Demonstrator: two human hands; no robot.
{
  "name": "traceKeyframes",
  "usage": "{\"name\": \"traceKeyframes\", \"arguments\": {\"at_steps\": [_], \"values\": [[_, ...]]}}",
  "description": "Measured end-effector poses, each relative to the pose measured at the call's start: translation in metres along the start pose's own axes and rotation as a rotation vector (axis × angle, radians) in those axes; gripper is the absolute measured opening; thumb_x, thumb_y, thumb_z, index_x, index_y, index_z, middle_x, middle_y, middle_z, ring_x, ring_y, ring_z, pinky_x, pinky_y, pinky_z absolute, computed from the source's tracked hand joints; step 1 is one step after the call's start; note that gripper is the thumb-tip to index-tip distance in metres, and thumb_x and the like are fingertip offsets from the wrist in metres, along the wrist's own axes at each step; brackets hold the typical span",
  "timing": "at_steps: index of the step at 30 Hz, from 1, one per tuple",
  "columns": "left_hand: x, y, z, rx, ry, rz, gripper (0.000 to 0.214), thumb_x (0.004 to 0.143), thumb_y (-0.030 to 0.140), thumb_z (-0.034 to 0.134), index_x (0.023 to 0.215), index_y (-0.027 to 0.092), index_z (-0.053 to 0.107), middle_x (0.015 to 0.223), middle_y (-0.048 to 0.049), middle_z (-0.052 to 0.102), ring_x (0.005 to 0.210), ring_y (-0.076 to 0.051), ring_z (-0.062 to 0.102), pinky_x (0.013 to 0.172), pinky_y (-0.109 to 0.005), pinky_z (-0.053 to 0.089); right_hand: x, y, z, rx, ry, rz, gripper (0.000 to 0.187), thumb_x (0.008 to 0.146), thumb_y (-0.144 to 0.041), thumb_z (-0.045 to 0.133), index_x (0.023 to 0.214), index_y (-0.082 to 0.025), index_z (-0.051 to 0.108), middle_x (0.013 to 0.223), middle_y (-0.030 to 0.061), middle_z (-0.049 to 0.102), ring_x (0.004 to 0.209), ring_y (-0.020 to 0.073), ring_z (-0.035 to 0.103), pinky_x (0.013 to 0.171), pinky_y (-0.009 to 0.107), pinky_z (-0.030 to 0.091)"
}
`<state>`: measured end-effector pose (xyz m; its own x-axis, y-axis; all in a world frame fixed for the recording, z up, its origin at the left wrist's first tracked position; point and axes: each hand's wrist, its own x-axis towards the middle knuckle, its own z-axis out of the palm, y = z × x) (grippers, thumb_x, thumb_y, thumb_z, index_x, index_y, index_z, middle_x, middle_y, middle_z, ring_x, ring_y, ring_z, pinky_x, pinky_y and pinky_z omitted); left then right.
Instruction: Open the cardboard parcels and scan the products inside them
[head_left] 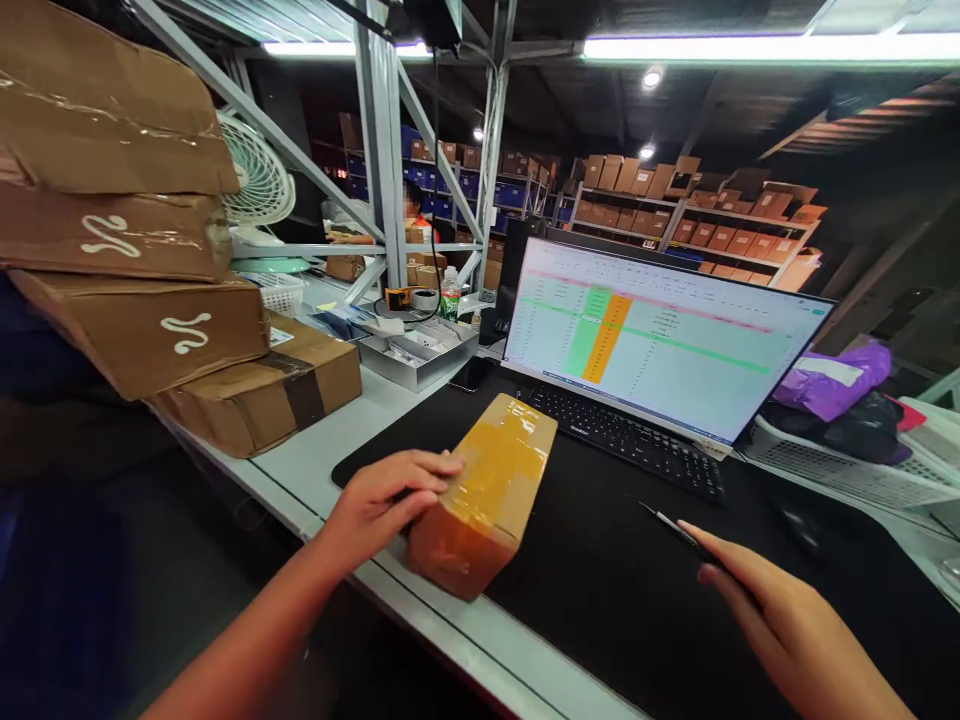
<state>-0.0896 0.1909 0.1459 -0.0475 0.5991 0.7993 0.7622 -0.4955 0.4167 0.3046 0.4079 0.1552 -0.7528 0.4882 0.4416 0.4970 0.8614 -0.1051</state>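
A long cardboard box (495,470), taped over with shiny yellowish tape, lies at an angle over the front edge of the black desk mat (585,600). My left hand (386,500) grips its left side near the front end, fingers on the upper edge and thumb lower down. To the right, above the mat, my right hand (772,600) is closed around a slim craft knife (675,528). Its thin pointed tip faces left toward the box, apart from it. The palm side of the right hand is hidden.
Behind the box stand a black keyboard (630,440) and a monitor (667,340) showing a spreadsheet. Large cartons (135,330) are stacked at the left. A phone (472,374) and grey tray (420,355) lie beyond; a mouse (799,530) and white basket (847,460) are right.
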Motion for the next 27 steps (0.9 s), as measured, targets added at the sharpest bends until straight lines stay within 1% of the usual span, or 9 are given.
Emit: {"name": "traceKeyframes", "arguments": {"at_steps": [2, 5, 8, 10, 13, 16, 19, 23, 27], "values": [[-0.007, -0.007, -0.007, 0.077, -0.001, -0.012, 0.020, 0.093, 0.032, 0.066, 0.108, 0.021, 0.071, 0.119, -0.0113, 0.073, 0.114, -0.021, 0.069, 0.098, -0.035, 0.060, 0.006, -0.003, 0.009, 0.040, -0.012, 0.001, 0.037, 0.102, -0.038, 0.046, 0.137, -0.031, 0.057, 0.115, 0.0033, 0.074, 0.097, 0.0230, 0.074, 0.073, 0.031, 0.063], [-0.010, -0.009, -0.013, 0.089, -0.094, 0.032, 0.044, 0.081, 0.039, 0.078, 0.120, 0.020, 0.068, 0.124, -0.0143, 0.071, 0.120, -0.026, 0.066, 0.105, -0.042, 0.055, 0.028, -0.013, 0.014, 0.074, -0.003, -0.063, 0.031, 0.103, -0.033, 0.044, 0.131, -0.029, 0.056, 0.103, 0.0015, 0.076, 0.086, 0.0191, 0.075, 0.069, 0.029, 0.060], [-0.006, -0.009, -0.017, 0.056, -0.146, 0.035, 0.032, 0.086, 0.029, 0.074, 0.116, 0.020, 0.070, 0.119, -0.0125, 0.073, 0.120, -0.024, 0.066, 0.105, -0.039, 0.056, 0.058, -0.036, 0.007, 0.054, 0.022, -0.276, 0.027, 0.102, -0.024, 0.041, 0.122, -0.027, 0.058, 0.106, 0.0038, 0.073, 0.092, 0.0195, 0.070, 0.080, 0.034, 0.055], [-0.003, -0.009, -0.020, 0.059, -0.196, 0.041, 0.023, 0.089, 0.024, 0.069, 0.112, 0.019, 0.071, 0.118, -0.0116, 0.074, 0.120, -0.023, 0.066, 0.104, -0.035, 0.057, 0.080, -0.057, 0.000, 0.018, 0.021, -0.433, 0.028, 0.101, -0.017, 0.038, 0.119, -0.025, 0.059, 0.106, 0.0055, 0.070, 0.094, 0.0200, 0.066, 0.089, 0.039, 0.047], [0.000, -0.008, -0.023, 0.106, -0.229, 0.064, 0.020, 0.094, 0.022, 0.063, 0.112, 0.019, 0.071, 0.117, -0.0112, 0.074, 0.121, -0.022, 0.065, 0.103, -0.032, 0.057, 0.115, -0.092, -0.010, -0.034, -0.045, -0.576, 0.025, 0.102, -0.017, 0.038, 0.115, -0.021, 0.060, 0.098, 0.0065, 0.065, 0.089, 0.0203, 0.059, 0.091, 0.042, 0.038], [0.000, -0.003, -0.021, 0.188, -0.206, 0.085, 0.019, 0.097, 0.021, 0.058, 0.110, 0.018, 0.070, 0.116, -0.0112, 0.074, 0.119, -0.021, 0.067, 0.100, -0.030, 0.058, 0.152, -0.122, -0.011, -0.112, -0.100, -0.695, 0.022, 0.104, -0.028, 0.042, 0.108, -0.020, 0.062, 0.094, 0.0063, 0.062, 0.087, 0.0212, 0.055, 0.088, 0.040, 0.034], [-0.001, 0.000, -0.017, 0.248, -0.150, 0.113, 0.017, 0.098, 0.020, 0.054, 0.105, 0.017, 0.069, 0.111, -0.0106, 0.075, 0.112, -0.019, 0.070, 0.096, -0.027, 0.059, 0.182, -0.140, -0.003, -0.213, -0.090, -0.811, 0.021, 0.104, -0.032, 0.046, 0.099, -0.020, 0.062, 0.090, 0.0043, 0.060, 0.084, 0.0205, 0.052, 0.086, 0.039, 0.030], [-0.004, -0.003, -0.011, 0.277, -0.073, 0.077, 0.016, 0.099, 0.020, 0.052, 0.101, 0.017, 0.067, 0.101, -0.0079, 0.076, 0.103, -0.017, 0.073, 0.091, -0.027, 0.061, 0.204, -0.148, 0.012, -0.304, -0.058, -0.905, 0.019, 0.101, -0.033, 0.052, 0.090, -0.022, 0.061, 0.085, 0.0032, 0.058, 0.083, 0.0203, 0.049, 0.082, 0.037, 0.027], [-0.006, -0.008, -0.008, 0.246, -0.027, 0.052, 0.016, 0.099, 0.020, 0.053, 0.099, 0.019, 0.068, 0.099, -0.0059, 0.076, 0.100, -0.016, 0.073, 0.088, -0.026, 0.061, 0.211, -0.146, 0.017, -0.371, -0.031, -0.921, 0.017, 0.101, -0.031, 0.054, 0.088, -0.022, 0.061, 0.082, 0.0029, 0.058, 0.082, 0.0203, 0.048, 0.083, 0.038, 0.026]]}}
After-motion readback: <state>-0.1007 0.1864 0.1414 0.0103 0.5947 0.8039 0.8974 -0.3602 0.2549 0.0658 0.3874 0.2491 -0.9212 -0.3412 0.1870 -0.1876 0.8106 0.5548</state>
